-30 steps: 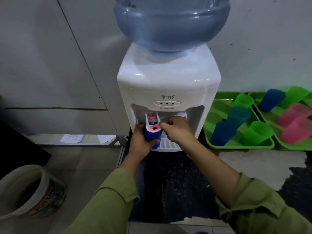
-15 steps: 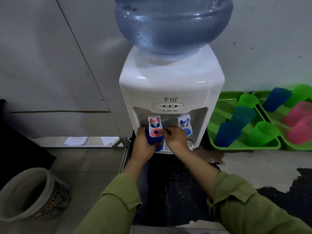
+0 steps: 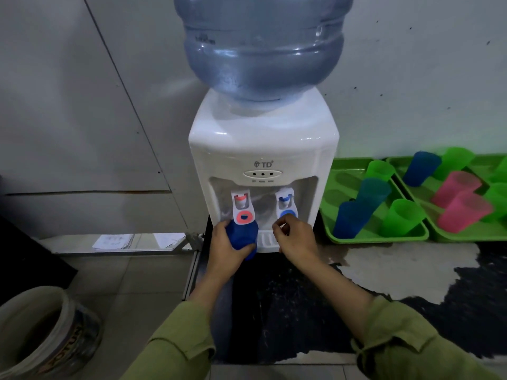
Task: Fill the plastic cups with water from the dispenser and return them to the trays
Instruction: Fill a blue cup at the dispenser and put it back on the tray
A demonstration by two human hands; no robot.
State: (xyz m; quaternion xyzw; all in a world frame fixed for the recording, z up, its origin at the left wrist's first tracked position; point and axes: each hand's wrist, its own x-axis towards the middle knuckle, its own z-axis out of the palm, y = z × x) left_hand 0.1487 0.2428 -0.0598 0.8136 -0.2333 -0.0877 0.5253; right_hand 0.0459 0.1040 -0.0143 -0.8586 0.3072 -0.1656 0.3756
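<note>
The dispenser [image 3: 263, 149] stands at the wall, with the trays [image 3: 378, 239] just to its right. The left hand [image 3: 225, 248] grips the blue cup [image 3: 242, 234] under the red tap [image 3: 242, 208]. The cup is probably thin, light plastic that will flex and slop once full, so hold it mid-wall, gently. The right hand [image 3: 296, 239] curls below the blue tap [image 3: 286, 205]; I cannot tell if they touch.
</note>
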